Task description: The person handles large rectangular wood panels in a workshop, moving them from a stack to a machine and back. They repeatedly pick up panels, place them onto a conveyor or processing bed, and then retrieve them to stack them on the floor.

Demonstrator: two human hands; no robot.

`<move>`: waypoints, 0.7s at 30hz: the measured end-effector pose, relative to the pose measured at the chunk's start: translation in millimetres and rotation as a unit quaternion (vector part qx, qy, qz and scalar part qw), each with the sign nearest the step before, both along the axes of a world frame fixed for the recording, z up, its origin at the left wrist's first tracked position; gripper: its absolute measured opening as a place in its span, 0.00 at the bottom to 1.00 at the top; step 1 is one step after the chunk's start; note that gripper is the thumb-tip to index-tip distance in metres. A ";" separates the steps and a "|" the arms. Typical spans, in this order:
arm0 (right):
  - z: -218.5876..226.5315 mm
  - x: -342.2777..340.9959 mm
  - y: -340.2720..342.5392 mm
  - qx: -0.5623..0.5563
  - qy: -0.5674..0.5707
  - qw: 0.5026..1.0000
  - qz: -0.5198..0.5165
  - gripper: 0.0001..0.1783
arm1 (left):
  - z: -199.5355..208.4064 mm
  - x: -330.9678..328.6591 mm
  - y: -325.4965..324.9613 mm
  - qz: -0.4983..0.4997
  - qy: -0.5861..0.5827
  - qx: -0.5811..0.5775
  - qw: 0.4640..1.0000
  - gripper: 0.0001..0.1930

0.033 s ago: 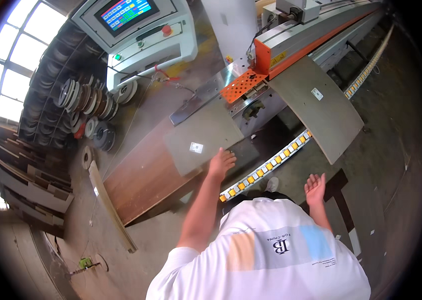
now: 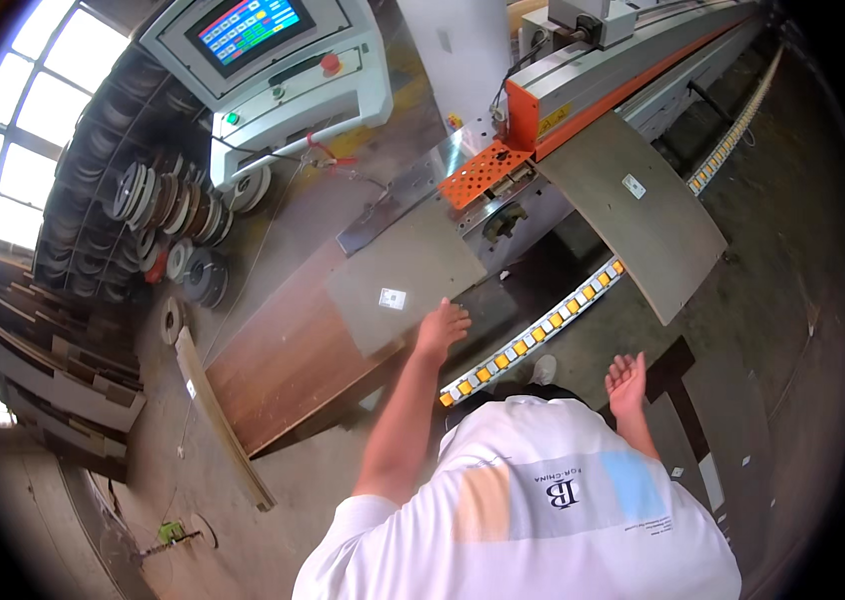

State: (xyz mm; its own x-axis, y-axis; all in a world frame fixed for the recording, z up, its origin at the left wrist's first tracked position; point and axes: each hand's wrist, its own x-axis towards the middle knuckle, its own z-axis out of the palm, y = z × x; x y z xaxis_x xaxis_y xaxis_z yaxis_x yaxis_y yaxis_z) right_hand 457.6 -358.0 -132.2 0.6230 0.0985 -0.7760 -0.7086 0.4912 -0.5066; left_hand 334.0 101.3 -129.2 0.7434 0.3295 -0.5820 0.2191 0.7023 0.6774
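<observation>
My left hand (image 2: 444, 327) is at the near edge of a grey-brown panel (image 2: 368, 275) with a white label, its fingers stretched out and gripping nothing. That panel lies on a brown board surface (image 2: 288, 370) and reaches to the metal machine bed. My right hand (image 2: 627, 382) hangs free to the right, palm turned up and fingers open, with nothing in it. Ahead of it a second labelled grey-brown panel (image 2: 638, 225) sticks out from the edge machine (image 2: 633, 75), beside an orange perforated guard (image 2: 483, 172). A rail with yellow and white rollers (image 2: 533, 335) runs between my hands.
A control console (image 2: 288, 80) with a lit screen and a red button stands ahead on the left. Rolls of edge strip (image 2: 168, 205) fill a rack at the left. Long strips (image 2: 223, 420) lie on the floor, and stacked boards (image 2: 68, 385) stand farther left.
</observation>
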 end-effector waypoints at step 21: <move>-42.1 -183.7 -12.8 -0.272 -0.100 0.931 0.221 0.14 | 88.3 -65.1 92.6 -0.283 0.096 0.812 0.502 0.34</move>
